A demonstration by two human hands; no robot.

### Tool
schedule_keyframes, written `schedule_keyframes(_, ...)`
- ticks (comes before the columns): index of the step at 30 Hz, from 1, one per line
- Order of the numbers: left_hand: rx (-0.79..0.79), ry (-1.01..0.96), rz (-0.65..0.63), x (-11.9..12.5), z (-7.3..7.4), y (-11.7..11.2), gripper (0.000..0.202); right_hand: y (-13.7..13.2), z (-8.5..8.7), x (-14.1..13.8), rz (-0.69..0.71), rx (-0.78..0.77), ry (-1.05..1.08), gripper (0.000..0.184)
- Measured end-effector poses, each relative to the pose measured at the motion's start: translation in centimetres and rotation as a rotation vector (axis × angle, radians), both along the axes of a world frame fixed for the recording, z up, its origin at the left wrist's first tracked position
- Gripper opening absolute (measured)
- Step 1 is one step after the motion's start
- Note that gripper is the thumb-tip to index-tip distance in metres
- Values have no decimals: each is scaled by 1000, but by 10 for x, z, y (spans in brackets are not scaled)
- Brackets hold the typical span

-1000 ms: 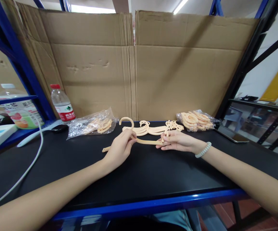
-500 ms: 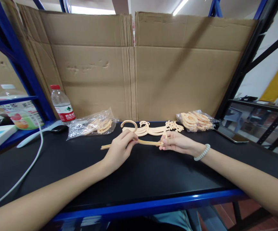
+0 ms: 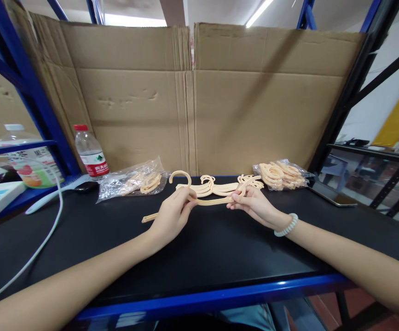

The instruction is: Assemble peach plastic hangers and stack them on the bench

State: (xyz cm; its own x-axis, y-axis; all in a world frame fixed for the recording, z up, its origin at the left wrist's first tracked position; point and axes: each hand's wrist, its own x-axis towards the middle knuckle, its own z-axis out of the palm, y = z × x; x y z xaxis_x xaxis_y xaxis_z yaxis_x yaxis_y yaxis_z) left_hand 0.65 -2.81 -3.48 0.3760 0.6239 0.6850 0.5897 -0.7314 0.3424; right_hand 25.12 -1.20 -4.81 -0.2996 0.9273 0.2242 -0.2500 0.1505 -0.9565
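A peach plastic hanger (image 3: 209, 201) is held between both hands just above the black shelf top (image 3: 199, 248). My left hand (image 3: 171, 216) is closed round its middle, below the hook. My right hand (image 3: 252, 205) pinches its right end. Behind the hands lies a small pile of the same hangers (image 3: 220, 185).
A clear bag with hanger parts (image 3: 132, 181) lies at the back left, another full bag (image 3: 282, 174) at the back right. A water bottle (image 3: 90, 151), a white cable (image 3: 43, 234) and a dark mouse (image 3: 86, 185) are on the left. A phone (image 3: 332, 194) lies right. Cardboard (image 3: 192, 96) walls the back.
The hanger's right end has lifted a little with my right hand, while its left tip has dropped. My left hand has stayed in place.
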Motion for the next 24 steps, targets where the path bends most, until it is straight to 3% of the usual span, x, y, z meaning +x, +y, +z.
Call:
schedule_keyframes(4, -36, -18, 48, -5, 1, 7, 6, 4, 8, 6, -25, 105, 4, 18)
schedule_keyframes(9, -87, -5, 101, -12, 5, 16, 3, 16, 24, 34, -2, 198, -52, 18)
schedule_keyframes(17, -171, 65, 46, -7, 3, 13, 5, 23, 46, 70, 254, 267, -801, 28)
schedule_keyframes(24, -275, 133, -146, 0, -15, 18, 29, 24, 53, 82, 454, 214, -1254, 29)
